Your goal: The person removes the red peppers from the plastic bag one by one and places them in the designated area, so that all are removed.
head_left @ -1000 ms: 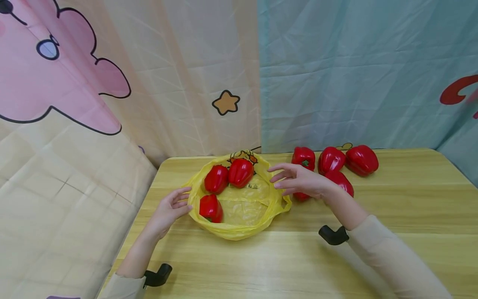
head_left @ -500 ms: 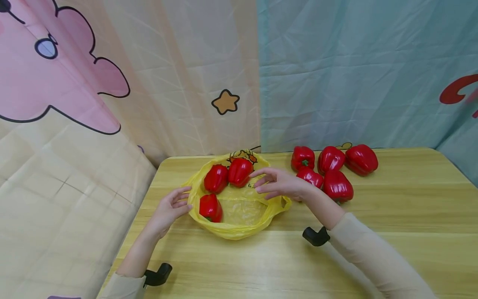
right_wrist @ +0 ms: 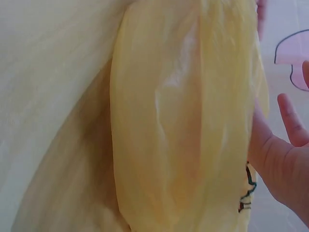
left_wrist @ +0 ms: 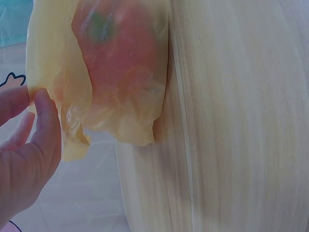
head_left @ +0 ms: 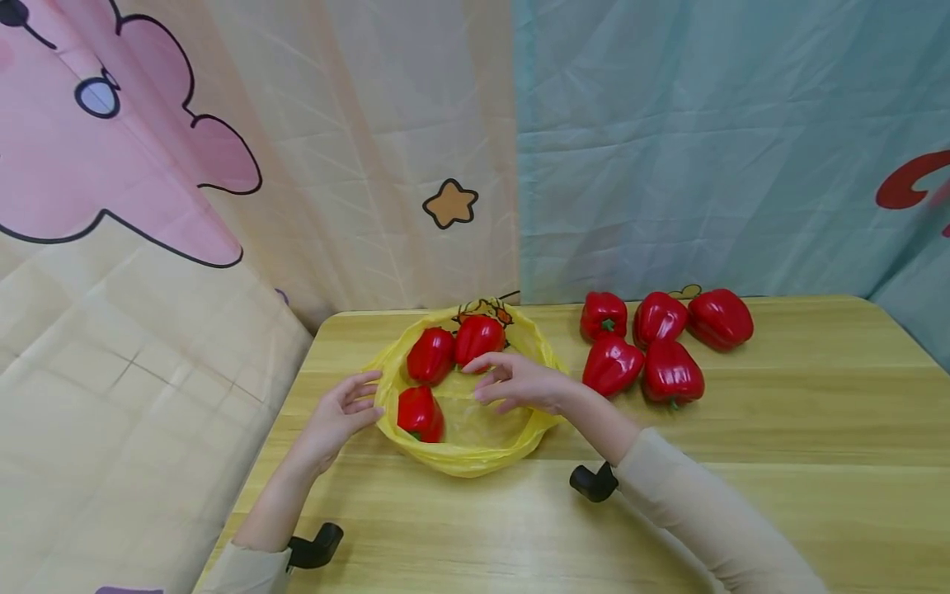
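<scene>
Just below mid-frame, the yellow bag [head_left: 467, 464] gaped around three red peppers [head_left: 430, 356], its rim [head_left: 385, 394] pinched by the left hand [head_left: 334, 422]; the right hand [head_left: 525, 384] hung over it, empty, fingers parted. Holding that rim wide seemed wise.

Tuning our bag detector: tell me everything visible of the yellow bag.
The yellow bag looks like thin, crinkled plastic, translucent in the left wrist view, with a printed design on its far wall. It sits on the wood-grain table, mouth open upward, three red peppers visible inside. The left hand pinches its left rim; the right hand is over the opening, contact unclear.
</scene>
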### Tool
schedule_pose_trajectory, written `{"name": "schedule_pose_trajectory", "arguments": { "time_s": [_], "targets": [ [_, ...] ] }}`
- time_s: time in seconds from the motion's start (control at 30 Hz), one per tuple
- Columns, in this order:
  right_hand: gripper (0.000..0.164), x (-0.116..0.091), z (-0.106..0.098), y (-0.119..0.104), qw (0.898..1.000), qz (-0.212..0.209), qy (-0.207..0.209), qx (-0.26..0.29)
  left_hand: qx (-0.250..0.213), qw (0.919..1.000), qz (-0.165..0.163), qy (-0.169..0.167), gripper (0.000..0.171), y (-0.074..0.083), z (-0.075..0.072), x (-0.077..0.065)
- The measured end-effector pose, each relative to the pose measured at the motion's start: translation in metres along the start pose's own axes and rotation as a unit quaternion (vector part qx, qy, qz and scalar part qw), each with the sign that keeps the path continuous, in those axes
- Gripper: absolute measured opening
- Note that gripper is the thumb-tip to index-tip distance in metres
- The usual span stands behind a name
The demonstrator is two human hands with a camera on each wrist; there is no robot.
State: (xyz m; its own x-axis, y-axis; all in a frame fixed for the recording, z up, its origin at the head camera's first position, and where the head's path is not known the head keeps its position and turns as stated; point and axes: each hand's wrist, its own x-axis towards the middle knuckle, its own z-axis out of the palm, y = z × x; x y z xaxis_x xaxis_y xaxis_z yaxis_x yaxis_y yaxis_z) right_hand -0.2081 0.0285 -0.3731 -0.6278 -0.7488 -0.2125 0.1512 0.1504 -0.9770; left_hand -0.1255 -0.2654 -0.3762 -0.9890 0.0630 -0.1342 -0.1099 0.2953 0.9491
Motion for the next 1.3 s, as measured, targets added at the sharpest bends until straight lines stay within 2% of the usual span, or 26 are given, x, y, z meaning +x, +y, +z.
{"name": "schedule_pose_trajectory", "arguments": {
  "time_s": [0.3,0.67,1.1,1.3],
  "targets": [
    [0.043,0.019,0.024,0.011,0.999,0.010,0.040,0.025,-0.004,1.0000,-0.002,-0.003,0.055,-0.003,0.000,0.000],
    [0.047,0.038,0.046,0.016,0.996,0.040,0.073,0.021,-0.006,1.0000,-0.001,-0.003,0.056,-0.003,0.000,-0.001],
    [0.047,0.051,0.063,0.020,0.990,0.075,0.120,0.010,-0.007,1.0000,0.003,-0.005,0.055,-0.003,0.001,0.001],
    [0.049,0.056,0.066,0.022,0.987,0.092,0.129,0.014,-0.008,0.9999,0.005,-0.007,0.055,-0.003,0.001,0.002]
  ]
}}
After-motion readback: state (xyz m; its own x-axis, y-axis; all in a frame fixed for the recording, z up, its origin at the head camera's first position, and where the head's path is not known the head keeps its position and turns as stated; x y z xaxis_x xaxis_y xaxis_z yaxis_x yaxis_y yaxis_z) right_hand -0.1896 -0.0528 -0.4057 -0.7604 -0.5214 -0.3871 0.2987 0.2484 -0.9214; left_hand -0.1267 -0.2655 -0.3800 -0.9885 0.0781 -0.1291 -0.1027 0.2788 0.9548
